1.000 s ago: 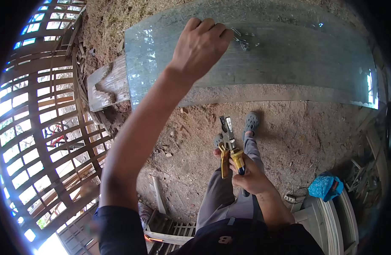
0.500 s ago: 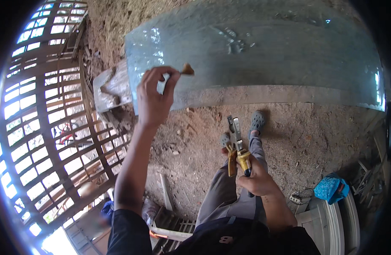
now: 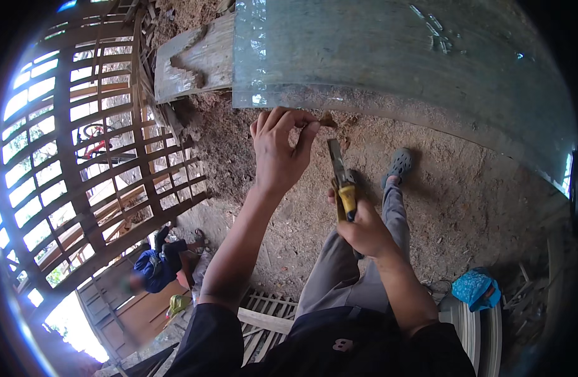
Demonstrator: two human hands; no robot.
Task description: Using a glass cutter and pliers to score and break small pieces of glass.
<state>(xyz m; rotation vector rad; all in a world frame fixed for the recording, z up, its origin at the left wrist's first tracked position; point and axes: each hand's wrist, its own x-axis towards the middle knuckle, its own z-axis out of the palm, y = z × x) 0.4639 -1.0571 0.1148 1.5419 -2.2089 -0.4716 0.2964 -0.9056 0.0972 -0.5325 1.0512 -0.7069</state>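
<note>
My left hand (image 3: pixel 279 147) reaches forward, thumb and fingertips pinched on a small brown piece (image 3: pixel 327 119); its exact kind is unclear. The piece is just off the near edge of a large bluish glass sheet (image 3: pixel 364 56). My right hand (image 3: pixel 369 231) is wrapped round yellow-handled pliers (image 3: pixel 347 193), whose flat metal jaws point away from me toward the brown piece, apart from it. Most of the grip is hidden by my fingers. Several narrow glass slivers (image 3: pixel 435 28) lie on the sheet.
A weathered board (image 3: pixel 195 60) extends from the sheet's left end. Slatted wooden lattice (image 3: pixel 66 144) lines the left side. Another person in blue (image 3: pixel 156 270) is at lower left. A turquoise cloth item (image 3: pixel 474 288) rests on pale boards at right. Dirt floor (image 3: pixel 452 201) lies around my feet.
The pliers have moved forward and left, closer to the brown piece, and their jaws look closer together. The view has shifted left, bringing the other person into fuller sight.
</note>
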